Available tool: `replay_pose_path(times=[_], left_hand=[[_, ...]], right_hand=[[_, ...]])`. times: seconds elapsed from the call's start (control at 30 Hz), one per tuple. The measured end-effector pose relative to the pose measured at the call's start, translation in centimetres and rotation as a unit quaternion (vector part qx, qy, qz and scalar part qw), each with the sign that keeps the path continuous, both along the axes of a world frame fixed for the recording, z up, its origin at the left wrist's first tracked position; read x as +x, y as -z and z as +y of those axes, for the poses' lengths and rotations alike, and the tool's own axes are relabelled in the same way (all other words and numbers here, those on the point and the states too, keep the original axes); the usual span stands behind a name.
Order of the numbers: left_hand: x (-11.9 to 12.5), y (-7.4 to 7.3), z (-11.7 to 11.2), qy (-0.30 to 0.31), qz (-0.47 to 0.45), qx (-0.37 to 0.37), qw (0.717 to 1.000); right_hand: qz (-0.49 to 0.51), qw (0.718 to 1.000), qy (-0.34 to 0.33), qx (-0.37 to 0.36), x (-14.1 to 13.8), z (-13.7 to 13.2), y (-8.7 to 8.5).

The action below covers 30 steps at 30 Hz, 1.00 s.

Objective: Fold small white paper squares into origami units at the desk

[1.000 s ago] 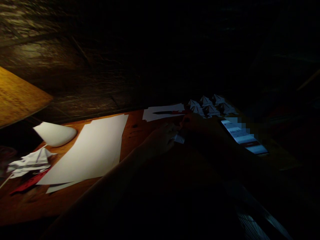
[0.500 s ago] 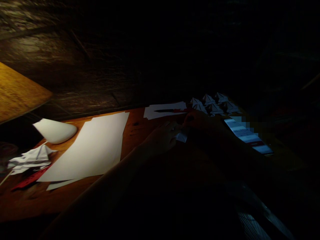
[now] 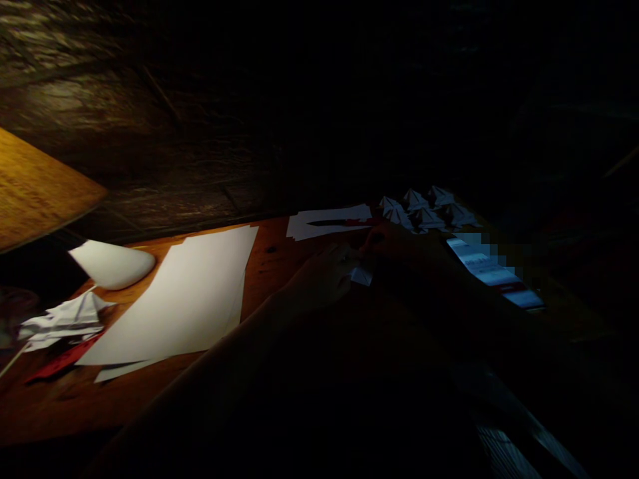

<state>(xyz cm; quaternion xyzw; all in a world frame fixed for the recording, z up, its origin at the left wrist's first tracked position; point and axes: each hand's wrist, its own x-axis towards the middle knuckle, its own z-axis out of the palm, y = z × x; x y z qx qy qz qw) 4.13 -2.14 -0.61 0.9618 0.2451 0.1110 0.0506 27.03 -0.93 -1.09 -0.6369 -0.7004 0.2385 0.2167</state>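
In dim light, my left hand (image 3: 325, 274) rests low over the wood table, its fingers closed on a small folded piece of white paper (image 3: 361, 277). Just to the right, my right hand (image 3: 392, 242) is in a pinch at the paper's far edge; shadow hides most of its fingertips. Beyond the hands lies a knife (image 3: 327, 223) with a dark blade and a red handle, on a small stack of cut paper (image 3: 299, 227). Several folded paper figures (image 3: 428, 218) with pointed tops stand in rows behind my right hand.
A lit phone (image 3: 492, 271) lies right of my right hand. Large white sheets (image 3: 184, 293) cover the left of the table (image 3: 269, 249). Further left are a curled white object (image 3: 112, 264), crumpled paper (image 3: 70, 320) and a red strip (image 3: 62, 359). A wood panel (image 3: 44, 186) juts in above.
The view has shifted very slightly. Both hands stay at the small folded paper, with only a tiny movement of the right fingers.
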Motion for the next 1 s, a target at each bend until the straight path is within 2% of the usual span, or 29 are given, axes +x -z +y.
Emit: replay_pose_path(times=[0.13, 0.27, 0.5, 0.83, 1.0], left_hand=[[0.06, -0.10, -0.13, -0.011, 0.009, 0.008, 1.000], [0.09, -0.14, -0.12, 0.002, 0.004, 0.002, 1.000], [0.21, -0.12, 0.05, 0.008, 0.028, 0.000, 1.000], [0.03, -0.34, 0.21, 0.007, 0.028, -0.003, 1.000], [0.05, -0.22, 0.25, 0.003, 0.036, 0.008, 0.999]], right_hand=[[0.013, 1.000, -0.003, 0.012, 0.08, 0.34, 0.57], [0.030, 1.000, 0.008, -0.005, 0.08, 0.68, 0.81], [0.040, 0.999, -0.018, 0.005, 0.28, 0.59, 0.56], [0.027, 1.000, 0.009, -0.003, -0.24, 0.51, 0.16], [0.038, 0.999, -0.017, 0.002, 0.11, 0.42, -0.13]])
